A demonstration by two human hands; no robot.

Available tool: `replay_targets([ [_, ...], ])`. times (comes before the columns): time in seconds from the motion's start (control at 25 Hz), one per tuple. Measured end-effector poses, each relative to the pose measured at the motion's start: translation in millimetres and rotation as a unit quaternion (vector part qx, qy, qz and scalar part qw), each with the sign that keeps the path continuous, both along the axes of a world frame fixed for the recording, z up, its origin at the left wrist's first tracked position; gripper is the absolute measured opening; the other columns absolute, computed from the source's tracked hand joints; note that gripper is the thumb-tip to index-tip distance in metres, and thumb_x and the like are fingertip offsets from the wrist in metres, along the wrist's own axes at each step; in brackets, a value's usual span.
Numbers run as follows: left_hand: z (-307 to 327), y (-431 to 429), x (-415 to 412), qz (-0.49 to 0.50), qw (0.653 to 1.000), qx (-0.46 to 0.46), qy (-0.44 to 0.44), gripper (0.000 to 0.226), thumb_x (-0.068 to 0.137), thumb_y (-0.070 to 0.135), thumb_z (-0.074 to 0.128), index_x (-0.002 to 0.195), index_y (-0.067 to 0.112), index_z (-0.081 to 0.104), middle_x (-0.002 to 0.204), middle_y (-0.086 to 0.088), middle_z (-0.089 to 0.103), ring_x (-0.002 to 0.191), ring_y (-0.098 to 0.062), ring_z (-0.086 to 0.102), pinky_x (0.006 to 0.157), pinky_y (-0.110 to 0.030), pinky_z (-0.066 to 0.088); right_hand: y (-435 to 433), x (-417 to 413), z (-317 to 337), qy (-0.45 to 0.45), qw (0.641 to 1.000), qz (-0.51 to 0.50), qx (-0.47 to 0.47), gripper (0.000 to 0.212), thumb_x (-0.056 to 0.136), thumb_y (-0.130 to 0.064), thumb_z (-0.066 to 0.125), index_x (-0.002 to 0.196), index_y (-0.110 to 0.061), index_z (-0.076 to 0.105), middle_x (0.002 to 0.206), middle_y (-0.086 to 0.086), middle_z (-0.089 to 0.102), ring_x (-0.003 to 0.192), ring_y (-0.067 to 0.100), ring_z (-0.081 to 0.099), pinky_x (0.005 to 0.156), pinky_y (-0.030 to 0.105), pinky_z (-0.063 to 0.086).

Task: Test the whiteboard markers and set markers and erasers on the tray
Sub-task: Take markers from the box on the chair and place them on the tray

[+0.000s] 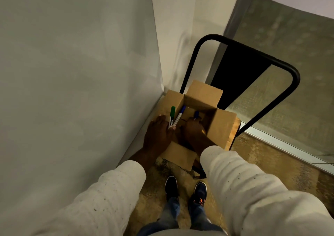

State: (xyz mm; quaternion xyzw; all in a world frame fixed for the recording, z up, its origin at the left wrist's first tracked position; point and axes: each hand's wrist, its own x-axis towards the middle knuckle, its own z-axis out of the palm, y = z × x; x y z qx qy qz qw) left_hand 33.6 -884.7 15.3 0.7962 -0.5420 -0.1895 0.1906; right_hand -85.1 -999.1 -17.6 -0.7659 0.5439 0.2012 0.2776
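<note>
An open cardboard box (pixel 222 127) sits on a chair below me. My left hand (pixel 159 132) holds two markers over the box's left flap: a green-capped marker (pixel 171 117) and a blue-capped marker (pixel 179 116), both pointing up and away. My right hand (pixel 194 130) reaches inside the box, fingers closed around another blue-capped marker (pixel 196 115) whose body is mostly hidden. The whiteboard (pixel 75 73) rises on my left. No tray or eraser is in view.
The chair's black metal backrest frame (pixel 292 80) arches beyond the box. A white wall corner stands behind it, and a glass panel with a metal rail (pixel 282 141) runs along the right. My feet (pixel 186 190) stand on speckled floor beneath the box.
</note>
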Motion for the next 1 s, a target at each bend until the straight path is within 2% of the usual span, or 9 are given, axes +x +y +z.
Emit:
replay_targets([
  [0.08,-6,0,2,-0.002,1.0,0.005,-0.006,0.056,0.099,0.047,0.041,0.139,0.008,0.047,0.143,-0.011,0.049,0.139,-0.027,0.037,0.111,-0.048,0.034,-6,3,-4,0.017,1.0,0.011,0.007,0.051,0.094,-0.03,0.056,0.136,-0.002,0.045,0.141,0.023,0.044,0.13,0.038,0.044,0.104,0.045,0.044],
  [0.16,-8,1,3,-0.002,1.0,0.011,-0.007,0.058,0.098,0.049,0.04,0.139,0.008,0.046,0.144,-0.01,0.048,0.139,-0.025,0.036,0.112,-0.046,0.033,-10,5,-9,0.039,0.999,0.025,-0.001,0.041,0.095,-0.023,0.054,0.131,-0.004,0.051,0.137,0.02,0.047,0.127,0.036,0.046,0.1,0.042,0.045],
  [0.36,-9,2,7,-0.007,1.0,0.014,0.006,0.059,0.098,0.049,0.039,0.143,0.011,0.043,0.147,-0.007,0.046,0.141,-0.022,0.034,0.116,-0.041,0.026,-15,2,-11,0.024,0.999,0.019,-0.037,0.041,0.096,-0.014,0.052,0.135,-0.005,0.046,0.135,0.02,0.047,0.124,0.034,0.048,0.095,0.042,0.047],
  [0.48,-6,0,8,-0.005,1.0,0.009,0.013,0.057,0.098,0.05,0.04,0.141,0.013,0.045,0.145,-0.006,0.048,0.139,-0.022,0.036,0.115,-0.037,0.022,-10,4,-5,-0.054,0.994,-0.092,-0.032,0.041,0.091,-0.009,0.059,0.13,-0.004,0.046,0.128,0.019,0.052,0.116,0.036,0.055,0.091,0.043,0.05],
  [0.56,-3,-2,8,-0.001,1.0,-0.01,0.019,0.051,0.098,0.049,0.042,0.134,0.014,0.051,0.134,-0.006,0.057,0.127,-0.024,0.048,0.11,-0.037,0.031,-4,6,0,-0.113,0.976,-0.186,-0.025,0.043,0.088,-0.007,0.063,0.126,-0.005,0.045,0.122,0.019,0.056,0.107,0.038,0.06,0.087,0.045,0.054],
  [0.64,2,-7,8,0.005,0.999,-0.032,0.029,0.041,0.097,0.05,0.044,0.119,0.018,0.057,0.113,-0.001,0.063,0.104,-0.021,0.058,0.096,-0.039,0.047,0,5,8,-0.16,0.956,-0.244,-0.022,0.039,0.086,-0.01,0.065,0.12,-0.008,0.045,0.111,0.016,0.059,0.094,0.037,0.065,0.079,0.048,0.058],
  [0.72,8,-11,5,0.014,0.999,-0.04,0.034,0.035,0.096,0.052,0.044,0.104,0.02,0.058,0.099,0.003,0.062,0.089,-0.017,0.058,0.083,-0.039,0.051,4,3,17,-0.213,0.939,-0.267,-0.027,0.032,0.084,-0.018,0.067,0.11,-0.011,0.048,0.099,0.012,0.062,0.081,0.033,0.067,0.072,0.048,0.059],
  [0.88,16,-15,-5,0.02,0.999,-0.041,0.027,0.033,0.095,0.052,0.045,0.094,0.022,0.059,0.084,0.007,0.058,0.079,-0.017,0.056,0.064,-0.031,0.045,16,-2,34,-0.341,0.904,-0.258,-0.027,0.017,0.081,-0.022,0.07,0.095,-0.022,0.06,0.083,0.0,0.067,0.074,0.017,0.067,0.071,0.041,0.06],
  [1.0,25,-12,-9,0.035,0.998,-0.044,0.031,0.032,0.097,0.049,0.046,0.097,0.021,0.061,0.08,0.006,0.059,0.072,-0.014,0.057,0.056,-0.027,0.043,26,-10,58,-0.449,0.854,-0.263,0.005,0.017,0.087,-0.012,0.068,0.103,-0.017,0.063,0.086,-0.004,0.068,0.075,0.003,0.066,0.067,0.021,0.054],
])
